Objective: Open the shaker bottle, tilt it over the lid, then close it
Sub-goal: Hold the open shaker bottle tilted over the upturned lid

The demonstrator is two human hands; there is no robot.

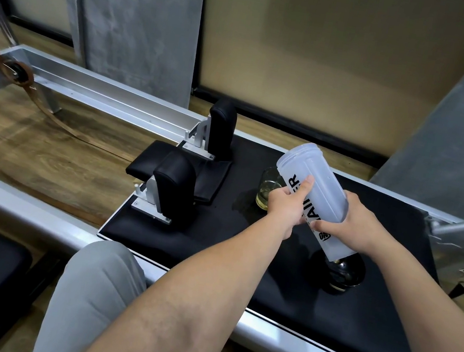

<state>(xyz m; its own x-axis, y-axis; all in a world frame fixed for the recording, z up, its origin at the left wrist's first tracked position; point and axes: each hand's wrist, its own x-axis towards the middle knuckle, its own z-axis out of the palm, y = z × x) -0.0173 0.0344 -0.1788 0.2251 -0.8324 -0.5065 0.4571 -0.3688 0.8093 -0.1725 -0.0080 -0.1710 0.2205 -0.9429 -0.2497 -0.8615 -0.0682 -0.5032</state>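
Grasping the open, tilted bottle (313, 195) with both hands (282, 204) (353, 223), you hold its base above the lid (341, 275) at five o'clock.

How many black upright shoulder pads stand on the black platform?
2. One shoulder pad stands at the far left corner of the black platform; the other shoulder pad stands nearer, at the left edge. None seems hidden.

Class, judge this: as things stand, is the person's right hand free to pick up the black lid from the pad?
Probably not: the right hand grips the shaker bottle, whose base hangs over the lid. It would have to let go first.
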